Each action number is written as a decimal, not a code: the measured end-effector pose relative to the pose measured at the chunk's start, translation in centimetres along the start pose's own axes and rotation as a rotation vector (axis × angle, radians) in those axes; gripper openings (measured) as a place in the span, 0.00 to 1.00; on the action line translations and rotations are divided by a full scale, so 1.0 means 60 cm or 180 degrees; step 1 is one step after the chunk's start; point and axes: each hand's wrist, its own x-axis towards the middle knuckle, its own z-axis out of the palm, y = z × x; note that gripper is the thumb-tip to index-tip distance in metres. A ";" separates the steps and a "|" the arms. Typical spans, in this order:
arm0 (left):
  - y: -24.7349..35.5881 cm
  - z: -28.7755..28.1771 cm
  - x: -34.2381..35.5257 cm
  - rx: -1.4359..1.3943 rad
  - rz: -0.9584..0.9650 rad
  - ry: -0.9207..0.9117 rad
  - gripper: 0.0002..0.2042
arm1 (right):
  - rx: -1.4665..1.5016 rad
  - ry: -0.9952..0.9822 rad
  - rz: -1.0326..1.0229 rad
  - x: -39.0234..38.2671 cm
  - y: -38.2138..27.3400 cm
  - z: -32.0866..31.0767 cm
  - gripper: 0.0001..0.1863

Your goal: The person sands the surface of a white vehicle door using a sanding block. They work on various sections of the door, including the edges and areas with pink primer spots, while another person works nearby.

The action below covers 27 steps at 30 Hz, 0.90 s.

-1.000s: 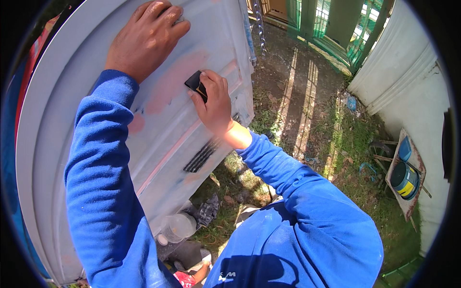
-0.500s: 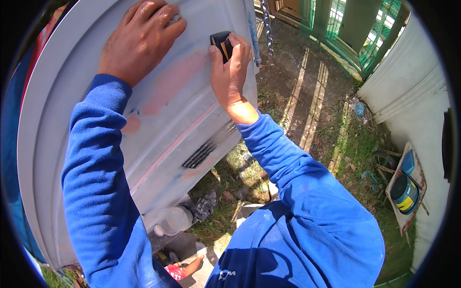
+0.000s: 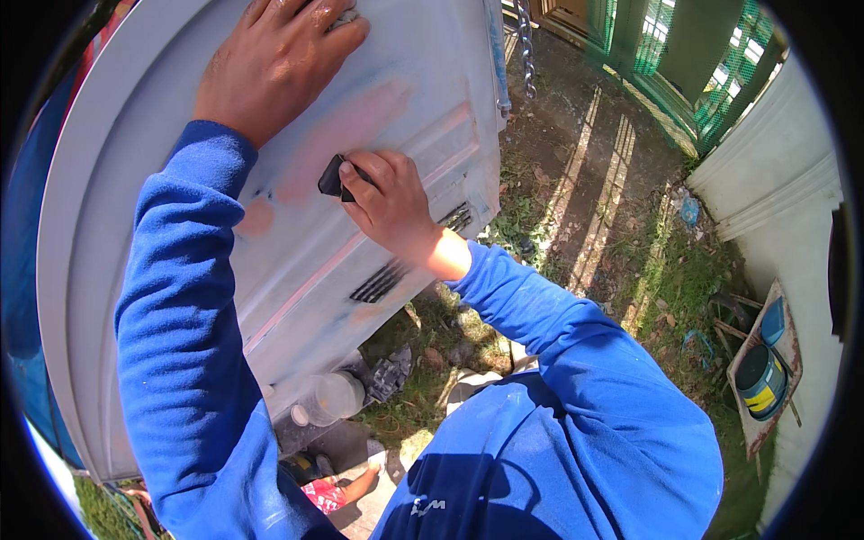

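Right hand (image 3: pixel 391 202) has dropped down-left since the previous frame, carrying the black block (image 3: pixel 329 178) from near the panel's right edge to the lower right border of the pink patch (image 3: pixel 364 112). Around the fingers: pale panel (image 3: pixel 283 292) behind them, dark slots (image 3: pixel 378 281) below, partly covered by the right wrist; left hand (image 3: pixel 274 67) up-left, fingers bent over a pale crumpled thing (image 3: pixel 344 18), grip unclear as the frame cuts it off. Left sleeve (image 3: pixel 184 315) blocks part of the panel. Farther from the right fingers: chain (image 3: pixel 527 54) up-right, bucket (image 3: pixel 760 382) on a rusty tray (image 3: pixel 752 436) well off down-right, clear container (image 3: pixel 335 398) below, another person's leg (image 3: pixel 362 486) lower still. Block sits at the right fingertips, fingers clamped on it, one digit across its face, one end poking out left; whether it touches the panel can't be told.
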 end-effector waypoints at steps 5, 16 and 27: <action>0.001 -0.008 0.001 -0.0052 -0.0052 -0.0113 0.08 | -0.0483 0.0928 0.1154 0.052 0.080 -0.008 0.34; 0.002 0.000 0.002 -0.0008 -0.0016 -0.0068 0.07 | 0.0193 0.0677 0.0954 -0.010 -0.025 0.028 0.33; -0.002 -0.001 -0.001 -0.0199 0.0104 -0.0245 0.06 | -0.0067 0.0473 0.0619 0.019 -0.014 0.022 0.33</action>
